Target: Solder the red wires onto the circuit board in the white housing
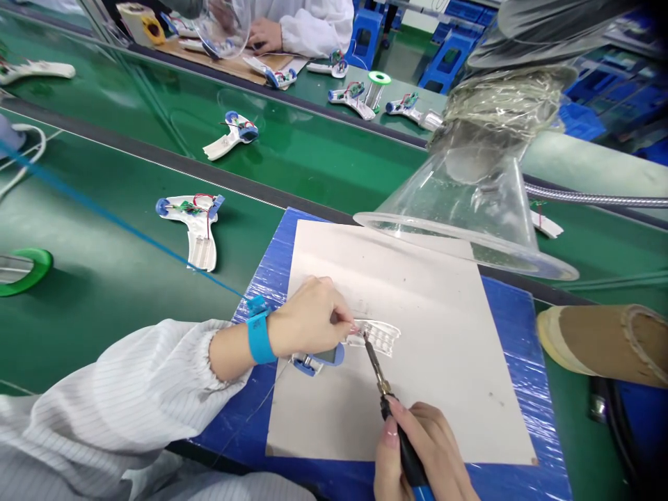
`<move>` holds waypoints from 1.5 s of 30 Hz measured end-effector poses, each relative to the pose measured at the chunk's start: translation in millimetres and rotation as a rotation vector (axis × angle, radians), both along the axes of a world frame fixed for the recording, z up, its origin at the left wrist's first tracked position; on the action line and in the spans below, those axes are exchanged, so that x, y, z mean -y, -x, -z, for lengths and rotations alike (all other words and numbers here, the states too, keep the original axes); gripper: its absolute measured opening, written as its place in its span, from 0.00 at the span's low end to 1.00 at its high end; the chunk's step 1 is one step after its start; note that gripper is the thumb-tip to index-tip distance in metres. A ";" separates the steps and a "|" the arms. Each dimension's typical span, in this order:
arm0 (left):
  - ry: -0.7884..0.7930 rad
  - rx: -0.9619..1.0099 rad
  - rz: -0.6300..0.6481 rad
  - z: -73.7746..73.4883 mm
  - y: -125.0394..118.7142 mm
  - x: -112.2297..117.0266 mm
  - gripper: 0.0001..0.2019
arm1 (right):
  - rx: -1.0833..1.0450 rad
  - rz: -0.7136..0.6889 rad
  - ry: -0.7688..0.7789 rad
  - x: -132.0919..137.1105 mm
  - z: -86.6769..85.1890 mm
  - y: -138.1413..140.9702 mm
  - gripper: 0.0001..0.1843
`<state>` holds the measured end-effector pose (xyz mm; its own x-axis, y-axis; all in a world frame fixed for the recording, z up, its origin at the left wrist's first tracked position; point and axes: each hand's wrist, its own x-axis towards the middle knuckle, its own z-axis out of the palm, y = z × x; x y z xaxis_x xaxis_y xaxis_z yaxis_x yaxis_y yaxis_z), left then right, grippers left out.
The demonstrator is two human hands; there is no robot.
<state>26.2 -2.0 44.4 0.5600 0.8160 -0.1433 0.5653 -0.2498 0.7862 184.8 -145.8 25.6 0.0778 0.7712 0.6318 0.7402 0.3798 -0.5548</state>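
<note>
My left hand (pixel 307 316) grips a white plastic device housing (pixel 378 336) with blue end parts, which lies on a pale board (pixel 443 362). The housing's perforated white section shows past my fingertips, and a blue part with a small screen (pixel 330 355) sits beneath my hand. My right hand (pixel 425 445) holds a soldering iron (pixel 378 369) with a black and blue handle. Its thin tip reaches the housing right beside my left fingertips. A blue wrist strap (pixel 259 337) circles my left wrist, below a white striped sleeve (pixel 120 396).
A clear plastic fume hood (pixel 470 209) with a ribbed hose hangs above the board. The board rests on a blue plastic-wrapped mat (pixel 501 327) on a green bench. Several similar wired housings lie around, with a solder spool (pixel 379 87), a green tape roll (pixel 26 271) and a co-worker's hands (pixel 265 35) beyond.
</note>
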 end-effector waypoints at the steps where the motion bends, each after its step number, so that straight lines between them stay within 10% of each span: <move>1: -0.001 -0.001 0.003 -0.2 -0.2 -0.2 0.06 | 0.003 -0.002 -0.006 0.2 0.4 -0.3 0.13; 45: -0.019 -0.012 -0.071 3.3 -4.1 4.1 0.07 | -0.001 -0.004 -0.014 -4.5 5.9 -0.2 0.17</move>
<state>30.3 -6.1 41.1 0.4987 0.8563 -0.1340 0.5913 -0.2231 0.7750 185.0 -141.2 19.7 0.0754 0.7627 0.6424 0.7383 0.3903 -0.5500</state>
